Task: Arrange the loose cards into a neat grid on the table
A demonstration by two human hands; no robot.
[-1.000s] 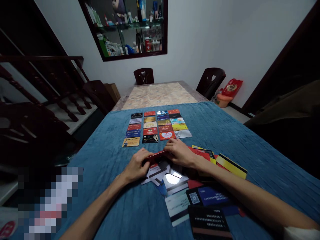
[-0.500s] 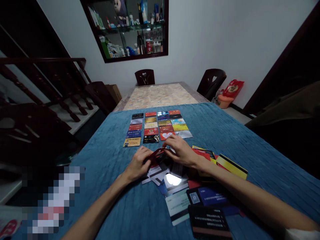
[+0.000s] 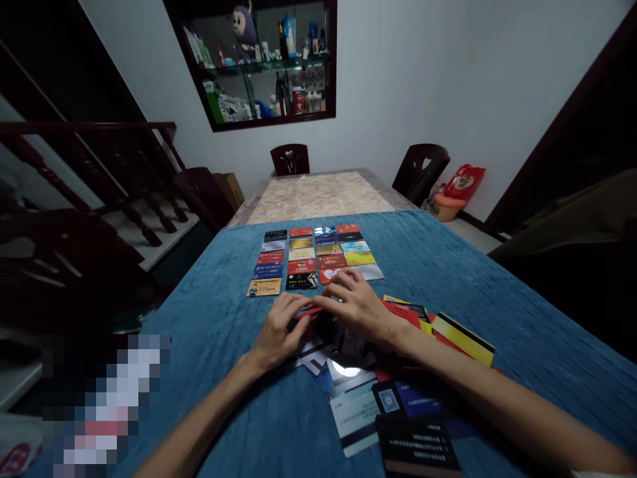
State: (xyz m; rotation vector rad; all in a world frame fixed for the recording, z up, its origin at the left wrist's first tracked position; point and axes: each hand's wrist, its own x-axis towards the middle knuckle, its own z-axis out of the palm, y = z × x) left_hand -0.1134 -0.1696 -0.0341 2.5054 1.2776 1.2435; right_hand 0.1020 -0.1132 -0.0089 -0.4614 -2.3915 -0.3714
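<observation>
My left hand [image 3: 281, 330] is closed on a red card [image 3: 309, 312], its thumb below and its fingers above. From the other side my right hand [image 3: 359, 307] meets it, fingertips at the same card; the thumb is hidden. Beneath both hands lies a loose pile of cards, with a black card [image 3: 326, 325] partly covered and a shiny silver-white card [image 3: 351, 378] reflecting light. Beyond the hands, several cards are laid face up in columns, among them a gold card [image 3: 263, 287], a black card with a white diamond shape [image 3: 302, 281] and a yellow card [image 3: 359, 257].
Around my right forearm lie more cards: a yellow card with a dark stripe [image 3: 464, 338], a pale green card [image 3: 354, 419] and a black card [image 3: 418, 443]. A blue cloth [image 3: 233, 405] covers the near table. Chairs [image 3: 423, 166] stand around it.
The red card has tipped lower between my hands and shows less of its face. My right fingers have spread and reached left, near my left fingertips. The view has tilted up slightly.
</observation>
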